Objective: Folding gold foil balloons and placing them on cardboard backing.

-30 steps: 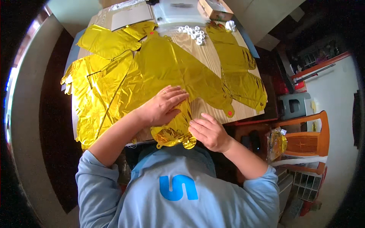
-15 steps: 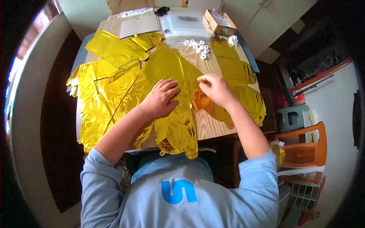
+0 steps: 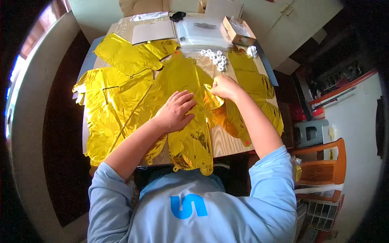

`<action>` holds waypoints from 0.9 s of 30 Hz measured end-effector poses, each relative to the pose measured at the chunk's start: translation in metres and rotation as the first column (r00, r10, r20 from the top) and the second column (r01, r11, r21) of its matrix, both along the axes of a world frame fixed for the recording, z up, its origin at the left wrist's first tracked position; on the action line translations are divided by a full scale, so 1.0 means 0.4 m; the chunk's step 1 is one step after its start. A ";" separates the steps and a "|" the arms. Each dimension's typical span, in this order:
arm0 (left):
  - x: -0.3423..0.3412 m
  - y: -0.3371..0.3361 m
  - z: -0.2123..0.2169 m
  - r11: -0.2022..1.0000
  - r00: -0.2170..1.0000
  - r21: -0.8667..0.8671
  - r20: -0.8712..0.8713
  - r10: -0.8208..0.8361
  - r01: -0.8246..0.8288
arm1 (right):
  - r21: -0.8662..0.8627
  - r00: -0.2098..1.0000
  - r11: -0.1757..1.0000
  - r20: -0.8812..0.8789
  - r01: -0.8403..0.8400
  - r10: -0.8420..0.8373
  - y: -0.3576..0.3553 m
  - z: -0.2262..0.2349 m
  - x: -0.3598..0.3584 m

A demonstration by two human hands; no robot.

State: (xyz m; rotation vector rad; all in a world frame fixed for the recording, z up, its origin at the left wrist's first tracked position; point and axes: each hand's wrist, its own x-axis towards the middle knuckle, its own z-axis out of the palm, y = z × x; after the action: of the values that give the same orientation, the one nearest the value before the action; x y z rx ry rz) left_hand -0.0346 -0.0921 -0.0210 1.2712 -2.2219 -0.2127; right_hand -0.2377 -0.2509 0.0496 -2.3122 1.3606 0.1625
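Observation:
A deflated gold foil balloon [image 3: 183,77] lies flat in the middle of the wooden table. My left hand [image 3: 175,111] rests on it with fingers outstretched. At its right edge, my right hand [image 3: 224,87] pinches the foil, which is folded up and creased below the fingers. More flat gold foil sheets [image 3: 109,109] overlap on the left, some with dark creases. Another gold foil balloon [image 3: 253,77] is spread on the right side, partly behind my right forearm.
Several small white rings [image 3: 216,58] lie beyond the foil. Farther back are a grey-white folder [image 3: 153,32], clear plastic bags [image 3: 202,34], a black item [image 3: 177,16] and an open cardboard box [image 3: 239,30]. A wooden chair [image 3: 324,164] and grey stool [image 3: 311,133] stand at the right.
My right hand has closed on the balloon's right edge and lifted it into a fold. My left hand stays flat on the foil. The view has shifted slightly.

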 end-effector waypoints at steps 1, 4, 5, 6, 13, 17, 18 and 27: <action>0.003 0.000 0.000 1.000 1.000 -0.001 -0.001 0.003 -0.003 | 0.012 0.999 1.000 0.037 0.028 -0.029 0.012 0.002 0.003; -0.002 0.000 0.005 1.000 1.000 0.006 0.004 -0.001 0.001 | 0.189 0.788 0.982 0.607 -0.017 -0.103 0.044 -0.043 0.004; 0.001 0.001 0.007 1.000 1.000 0.017 0.016 0.003 -0.003 | 0.439 0.660 0.886 0.711 -0.147 -0.242 0.085 -0.017 0.017; 0.003 0.001 0.011 1.000 0.999 0.025 0.032 0.005 -0.006 | 0.407 0.620 0.897 0.752 -0.172 -0.222 0.103 -0.024 0.012; 0.000 0.003 0.007 0.999 1.000 0.040 0.000 0.013 -0.013 | -0.489 0.819 0.840 0.364 -0.236 0.442 0.104 -0.140 -0.069; 0.002 0.000 0.011 0.999 1.000 0.045 0.008 0.003 -0.004 | -0.500 0.833 0.802 0.249 -0.326 0.494 0.131 -0.161 -0.064; 0.002 0.001 0.012 0.999 1.000 0.046 0.010 0.004 -0.004 | -0.501 0.830 0.803 0.257 -0.324 0.495 0.133 -0.164 -0.062; 0.004 -0.003 -0.010 1.000 1.000 0.012 -0.026 0.003 -0.003 | -0.451 0.841 0.880 0.409 -0.149 0.353 0.115 -0.150 -0.079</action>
State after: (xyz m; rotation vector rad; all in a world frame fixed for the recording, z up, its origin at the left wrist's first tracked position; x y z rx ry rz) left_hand -0.0332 -0.0931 -0.0250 1.2708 -2.1998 -0.2408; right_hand -0.2693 -0.2048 -0.0103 -2.6174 0.8790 -0.6413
